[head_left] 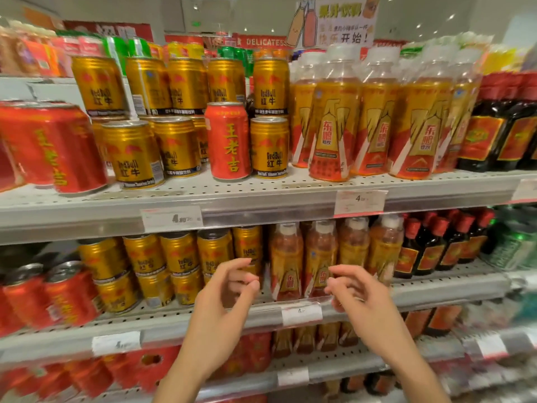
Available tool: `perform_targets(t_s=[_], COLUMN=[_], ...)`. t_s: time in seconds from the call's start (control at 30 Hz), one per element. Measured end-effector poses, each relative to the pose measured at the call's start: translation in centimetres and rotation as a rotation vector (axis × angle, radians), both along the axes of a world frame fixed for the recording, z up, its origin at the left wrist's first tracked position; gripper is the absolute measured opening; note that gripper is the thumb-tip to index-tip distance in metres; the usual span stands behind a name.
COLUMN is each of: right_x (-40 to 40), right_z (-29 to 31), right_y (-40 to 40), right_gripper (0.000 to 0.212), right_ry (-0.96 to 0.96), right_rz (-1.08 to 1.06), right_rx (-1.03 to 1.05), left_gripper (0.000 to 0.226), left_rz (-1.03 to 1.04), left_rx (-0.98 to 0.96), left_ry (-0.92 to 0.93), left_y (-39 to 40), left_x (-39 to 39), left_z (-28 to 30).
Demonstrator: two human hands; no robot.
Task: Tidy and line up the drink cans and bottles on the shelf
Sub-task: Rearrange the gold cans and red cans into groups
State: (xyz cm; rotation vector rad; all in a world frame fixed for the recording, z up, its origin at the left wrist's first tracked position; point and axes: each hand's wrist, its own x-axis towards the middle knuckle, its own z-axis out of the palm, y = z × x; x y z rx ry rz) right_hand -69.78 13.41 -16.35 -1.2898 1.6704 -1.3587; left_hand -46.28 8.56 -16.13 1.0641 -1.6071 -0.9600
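Hovering in front of the middle shelf [261, 311], my left hand [223, 298] and right hand [363, 298] both hang in open air with fingers loosely curled, holding nothing and touching nothing. Between them I see the front lip of that shelf and two gold-and-red bottles [287, 269] standing just behind it. To the left of those bottles, gold cans [180, 257] are stacked two high, close to the edge.

On the upper shelf [261, 196], a perforated white board with a metal front rail, a bare strip runs along the front. One red can [228, 141] stands among the gold Red Bull cans [268, 146], touching or nearly touching the gold one on its right. More red cans [49, 146] crowd the far left, blurred. Tall gold bottles [334, 123] with white caps fill the right, then dark bottles [499, 123] with red caps.

I read "RedBull" on the gold cans, and yellow Chinese characters on the red one. Price tags [360, 202] on the rail show a "4". A cardboard sign [334, 21] above carries Chinese writing, and a red banner [261, 41] reads "DELICATES".
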Motion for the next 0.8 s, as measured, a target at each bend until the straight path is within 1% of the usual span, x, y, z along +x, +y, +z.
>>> perform_targets(t_s=[0.2, 0.3, 0.4, 0.47, 0.53, 0.6, 0.67, 0.73, 0.8], right_x=[7.7, 10.2, 11.8, 12.5, 12.7, 12.5, 12.3, 12.5, 12.8], right_z=[0.5, 1.4, 3.3, 4.9, 6.9, 9.4, 12.2, 14.9, 17.4], right_y=[0.1, 0.1, 0.1, -0.2, -0.6, -1.6, -3.2, -5.2, -7.4], right_gripper=[0.017, 0.015, 0.014, 0.015, 0.015, 0.015, 0.015, 0.016, 0.022], right_ry=[0.003, 0.015, 0.031, 0.071, 0.158, 0.263, 0.359, 0.461, 0.584], right_rz=[-0.056, -0.074, -0.043, -0.04, -0.053, -0.038, -0.007, -0.002, -0.022], right_rx=[0.025, -0.002, -0.035, -0.082, -0.148, -0.211, -0.279, -0.379, -0.489], left_gripper=[0.025, 0.024, 0.025, 0.026, 0.026, 0.028, 0.03, 0.028, 0.03], left_rz=[-0.027, -0.039, -0.045, -0.037, -0.032, -0.02, -0.001, 0.051, 0.168], left_rx=[-0.032, -0.052, -0.092, -0.133, -0.187, -0.277, -0.412, -0.592, -0.797], left_ry=[0.018, 0.043, 0.033, 0.016, -0.022, -0.079, -0.15, -0.257, -0.402], left_y=[-1.4, -1.9, -2.2, -2.7, -3.1, -3.6, -4.4, -5.7, -7.3], left_x=[7.4, 9.9, 11.5, 12.4, 13.0, 13.5, 13.7, 13.6, 13.4], left_z=[0.9, 1.7, 3.0, 4.2, 5.8, 7.7, 9.8, 12.0, 14.0])
